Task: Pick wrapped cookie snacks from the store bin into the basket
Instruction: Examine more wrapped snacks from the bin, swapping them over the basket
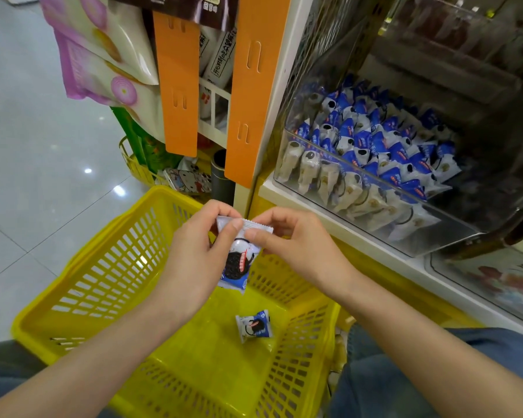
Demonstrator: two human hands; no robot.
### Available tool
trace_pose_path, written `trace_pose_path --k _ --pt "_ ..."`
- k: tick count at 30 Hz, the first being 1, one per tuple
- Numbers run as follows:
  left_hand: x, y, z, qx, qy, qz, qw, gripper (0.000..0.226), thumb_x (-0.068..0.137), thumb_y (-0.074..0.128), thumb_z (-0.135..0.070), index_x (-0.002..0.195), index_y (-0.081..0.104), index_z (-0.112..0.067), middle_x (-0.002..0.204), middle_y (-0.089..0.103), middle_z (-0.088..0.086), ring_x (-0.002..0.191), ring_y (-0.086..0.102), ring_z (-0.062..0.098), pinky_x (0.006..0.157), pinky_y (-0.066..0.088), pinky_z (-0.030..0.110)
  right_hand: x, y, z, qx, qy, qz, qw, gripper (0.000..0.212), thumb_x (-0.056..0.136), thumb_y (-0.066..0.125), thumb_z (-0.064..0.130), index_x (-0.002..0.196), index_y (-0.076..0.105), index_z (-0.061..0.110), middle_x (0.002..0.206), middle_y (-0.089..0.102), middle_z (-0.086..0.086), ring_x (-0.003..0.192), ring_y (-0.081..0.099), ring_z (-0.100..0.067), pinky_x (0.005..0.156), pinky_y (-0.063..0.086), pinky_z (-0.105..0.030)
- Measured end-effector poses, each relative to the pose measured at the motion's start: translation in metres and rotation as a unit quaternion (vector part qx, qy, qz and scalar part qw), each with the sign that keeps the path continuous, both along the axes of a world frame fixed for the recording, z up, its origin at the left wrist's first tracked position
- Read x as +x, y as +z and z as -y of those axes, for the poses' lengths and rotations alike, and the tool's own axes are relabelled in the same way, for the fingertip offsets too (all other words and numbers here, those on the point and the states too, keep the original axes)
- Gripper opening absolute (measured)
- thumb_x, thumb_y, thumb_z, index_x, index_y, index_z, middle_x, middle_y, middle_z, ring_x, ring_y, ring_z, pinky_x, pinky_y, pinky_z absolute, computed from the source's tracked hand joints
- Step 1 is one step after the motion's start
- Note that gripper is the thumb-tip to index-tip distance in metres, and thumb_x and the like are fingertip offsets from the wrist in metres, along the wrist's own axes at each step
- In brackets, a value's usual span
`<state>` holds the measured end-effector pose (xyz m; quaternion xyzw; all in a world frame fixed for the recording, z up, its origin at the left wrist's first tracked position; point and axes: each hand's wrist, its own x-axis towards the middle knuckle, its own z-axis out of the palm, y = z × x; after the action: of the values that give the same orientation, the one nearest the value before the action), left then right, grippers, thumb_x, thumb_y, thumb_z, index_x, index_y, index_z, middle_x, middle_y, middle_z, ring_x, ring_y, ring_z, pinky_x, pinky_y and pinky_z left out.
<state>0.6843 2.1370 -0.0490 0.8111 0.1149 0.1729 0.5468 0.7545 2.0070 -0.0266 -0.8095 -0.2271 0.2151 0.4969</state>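
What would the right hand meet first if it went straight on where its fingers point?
Pinching the cookie packet, the right hand points left; next it would probably meet the left hand, gripping the same packet, though depth is unclear.

Orange shelf strips [175, 86], pink snack bags [103, 55], glossy grey floor tiles [27, 176]

Yellow lattice basket [82, 285], blue-and-white cookie wrapper [237, 263], orange shelf strips [177, 86], pink-and-cream bags [103, 52]

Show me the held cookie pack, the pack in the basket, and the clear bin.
held cookie pack [237, 263], head view, printed front.
pack in the basket [254, 326], head view, its middle.
clear bin [444, 233], head view, front wall.
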Motion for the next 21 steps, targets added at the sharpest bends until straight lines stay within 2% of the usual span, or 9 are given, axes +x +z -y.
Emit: trace_pose_path --k 3,7,9,11,14,16,17,19,21 --pt "0.003 -0.002 -0.002 -0.03 -0.017 -0.031 0.999 0.014 0.091 0.054 -0.024 0.077 0.057 -0.027 0.068 0.062 -0.009 0.057 0.054 0.002 0.049 0.041 0.019 -0.002 -0.001 0.002 -0.024 0.001 0.097 0.995 0.004 0.084 0.067 0.025 0.082 0.068 0.021 0.072 0.066 0.007 0.066 0.057 -0.006 0.059 0.044 -0.018" --pt "0.009 -0.006 -0.005 -0.099 -0.049 -0.069 0.991 0.017 0.09 0.056 -0.019 0.073 0.059 -0.021 0.059 0.062 -0.01 0.056 0.056 -0.003 0.05 0.043 0.015 -0.007 0.002 0.008 -0.096 0.052 0.285 0.952 0.011 0.088 0.061 0.027 0.089 0.066 0.017 0.082 0.061 0.007 0.075 0.055 -0.007 0.065 0.048 -0.029" --pt "0.008 -0.007 -0.004 -0.099 -0.058 -0.067 0.991 0.016 0.09 0.055 -0.019 0.074 0.059 -0.022 0.061 0.063 -0.015 0.057 0.057 -0.005 0.05 0.042 0.01 -0.005 0.005 0.011 -0.117 0.065 0.298 0.945 0.012 0.088 0.061 0.029 0.09 0.067 0.019 0.084 0.062 0.009 0.077 0.057 -0.007 0.066 0.049 -0.033" --pt "0.007 -0.008 -0.004 -0.045 -0.05 -0.052 0.996 0.016 0.091 0.055 -0.019 0.078 0.057 -0.028 0.068 0.062 -0.017 0.064 0.056 -0.005 0.055 0.04 0.007 0.0 0.01 0.014 -0.118 0.054 0.272 0.953 0.011 0.087 0.062 0.03 0.088 0.068 0.022 0.083 0.064 0.012 0.078 0.059 -0.006 0.068 0.051 -0.035" --pt "0.005 -0.007 -0.006 0.054 -0.025 -0.036 0.998 0.016 0.091 0.054 -0.019 0.086 0.051 -0.034 0.082 0.056 -0.015 0.078 0.051 -0.004 0.064 0.037 0.006 0.008 0.014 0.019 -0.095 -0.008 0.28 0.955 0.007 0.085 0.062 0.026 0.088 0.067 0.022 0.083 0.064 0.012 0.079 0.059 -0.005 0.068 0.053 -0.034" --pt "0.004 -0.005 -0.01 0.066 -0.03 -0.063 0.995 0.015 0.094 0.048 -0.022 0.086 0.054 -0.034 0.081 0.058 -0.012 0.076 0.052 -0.002 0.062 0.037 0.008 0.01 0.017 0.023 -0.07 -0.042 0.3 0.951 0.008 0.086 0.062 0.025 0.09 0.068 0.02 0.084 0.064 0.009 0.08 0.06 -0.006 0.067 0.054 -0.034" --pt "0.005 -0.004 -0.01 0.042 -0.038 -0.092 0.994 0.02 0.096 0.043 -0.026 0.084 0.057 -0.033 0.08 0.061 -0.01 0.075 0.053 0.0 0.063 0.037 0.01 0.01 0.017 0.023 -0.056 -0.047 0.309 0.948 0.01 0.086 0.063 0.024 0.09 0.068 0.018 0.085 0.065 0.007 0.08 0.061 -0.007 0.067 0.054 -0.035" --pt "0.009 0.001 -0.009 -0.084 -0.056 -0.177 0.979 0.035 0.099 0.031 -0.035 0.083 0.062 -0.031 0.081 0.067 -0.008 0.08 0.058 0.007 0.069 0.041 0.02 0.006 0.017 0.022 -0.032 -0.039 0.331 0.942 0.011 0.086 0.064 0.023 0.091 0.07 0.015 0.085 0.066 0.005 0.08 0.062 -0.009 0.067 0.054 -0.037" --pt "0.012 0.006 -0.007 -0.234 -0.073 -0.241 0.939 0.047 0.098 0.022 -0.042 0.086 0.064 -0.024 0.083 0.07 -0.003 0.081 0.062 0.012 0.07 0.044 0.025 0.001 0.015 0.02 -0.03 -0.004 0.375 0.926 0.012 0.085 0.065 0.022 0.091 0.072 0.013 0.085 0.067 0.002 0.082 0.063 -0.014 0.068 0.053 -0.038"
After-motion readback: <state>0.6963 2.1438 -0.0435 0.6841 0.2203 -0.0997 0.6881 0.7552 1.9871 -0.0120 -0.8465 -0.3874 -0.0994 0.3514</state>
